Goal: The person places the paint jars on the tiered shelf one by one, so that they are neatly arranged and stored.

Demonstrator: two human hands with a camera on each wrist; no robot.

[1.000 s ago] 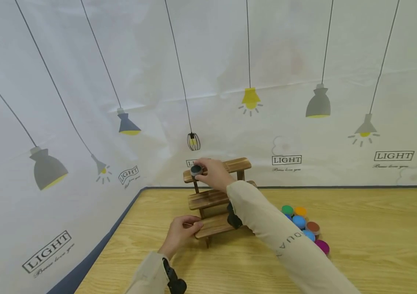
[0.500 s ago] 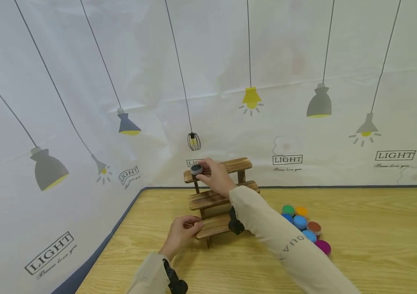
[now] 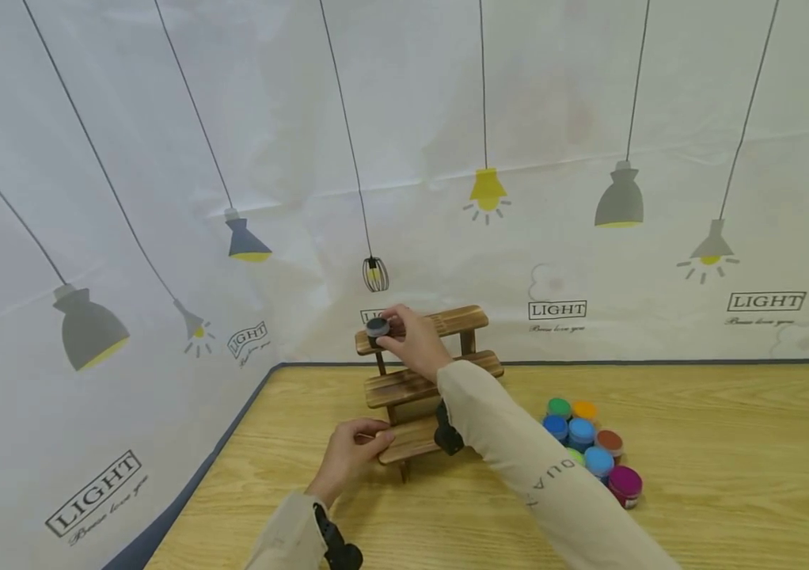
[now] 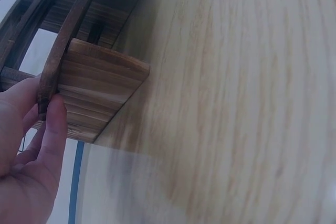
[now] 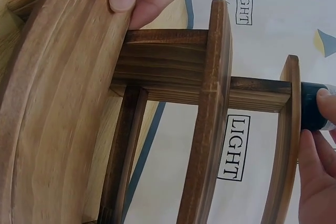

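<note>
A three-tier wooden stand [image 3: 404,388] is on the table, its steps rising toward the wall. My right hand [image 3: 416,342] holds a small dark paint jar [image 3: 377,328] by its sides at the left end of the top tier. In the right wrist view, the dark jar [image 5: 312,106] has its base against the top board, with thumb and fingers around it. My left hand [image 3: 347,457] pinches the left end of the lowest tier; in the left wrist view the fingers [image 4: 55,124] lie on both faces of that board.
Several paint jars with coloured tops cluster right of the stand, among them a green jar [image 3: 558,408], an orange jar [image 3: 584,410], a brown jar [image 3: 609,442] and a magenta jar [image 3: 625,484]. Behind the wooden table [image 3: 732,459] is a lamp-printed wall sheet [image 3: 433,237].
The right hand and dark jar have shifted very slightly left along the top tier. The right forearm moved left too, uncovering more of the jar cluster. The left hand keeps its place.
</note>
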